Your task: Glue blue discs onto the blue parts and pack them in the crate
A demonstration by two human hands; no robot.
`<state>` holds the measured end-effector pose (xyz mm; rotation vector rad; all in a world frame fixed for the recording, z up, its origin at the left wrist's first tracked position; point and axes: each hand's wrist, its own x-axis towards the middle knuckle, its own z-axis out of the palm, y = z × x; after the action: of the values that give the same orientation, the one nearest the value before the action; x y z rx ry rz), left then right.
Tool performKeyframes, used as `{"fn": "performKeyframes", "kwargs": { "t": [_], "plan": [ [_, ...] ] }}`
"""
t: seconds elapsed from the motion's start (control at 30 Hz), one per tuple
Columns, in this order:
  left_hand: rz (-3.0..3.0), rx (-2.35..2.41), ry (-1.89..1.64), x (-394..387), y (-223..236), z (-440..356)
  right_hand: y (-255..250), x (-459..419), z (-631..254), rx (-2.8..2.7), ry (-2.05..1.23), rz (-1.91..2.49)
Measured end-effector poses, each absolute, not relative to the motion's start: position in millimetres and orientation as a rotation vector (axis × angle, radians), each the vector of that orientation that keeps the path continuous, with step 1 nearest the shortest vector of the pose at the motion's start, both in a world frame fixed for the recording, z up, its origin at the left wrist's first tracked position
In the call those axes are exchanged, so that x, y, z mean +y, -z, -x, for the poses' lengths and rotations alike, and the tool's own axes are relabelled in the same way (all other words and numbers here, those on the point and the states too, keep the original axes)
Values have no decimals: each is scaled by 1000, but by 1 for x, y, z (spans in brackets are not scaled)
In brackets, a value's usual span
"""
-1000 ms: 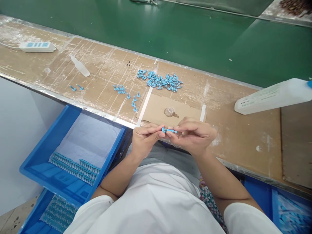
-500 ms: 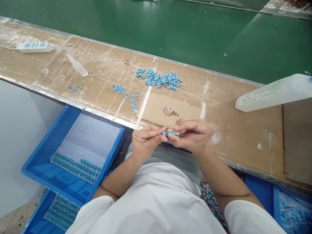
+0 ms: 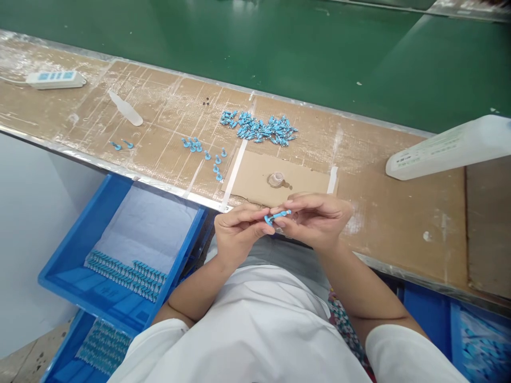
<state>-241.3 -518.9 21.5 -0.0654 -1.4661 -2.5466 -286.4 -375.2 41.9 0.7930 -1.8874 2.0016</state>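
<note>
Between my two hands is a small blue plastic figure [image 3: 279, 215] with a round base at its left end. My left hand [image 3: 241, 229] pinches the round base between thumb and fingers. The fingers of my right hand [image 3: 317, 218] are closed on the figure's slim body, its tip pointing up and right. Just beyond my hands, a small clear cup [image 3: 276, 179] stands on a cardboard sheet [image 3: 247, 178], with a wet stain around it. Behind the sheet lies a heap of blue pieces [image 3: 267, 128]. Several blue figures [image 3: 219, 159] stand upright left of the sheet.
A translucent squeeze bottle [image 3: 125, 109] and a white power strip [image 3: 56, 80] lie at the left. A large plastic bottle [image 3: 447, 149] is on the right. Blue trays [image 3: 72, 234] with rows of pieces sit below the table's left edge. A green belt [image 3: 279, 53] runs behind.
The blue figure has tilted in my fingers, its right tip rising and its round base turning slightly. Both hands stay in nearly the same place.
</note>
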Motion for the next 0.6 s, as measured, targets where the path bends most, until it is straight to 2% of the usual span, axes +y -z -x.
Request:
{"fn": "performKeyframes", "kwargs": {
  "t": [0.37,0.6],
  "plan": [
    [20,-1396,2591,-516,-26,245,-47,-373,289,-1879,-2099,-890],
    [57,-1309,2646,-515,-21,244,-49,-374,287,-1983,-2246,-727]
  ]
}}
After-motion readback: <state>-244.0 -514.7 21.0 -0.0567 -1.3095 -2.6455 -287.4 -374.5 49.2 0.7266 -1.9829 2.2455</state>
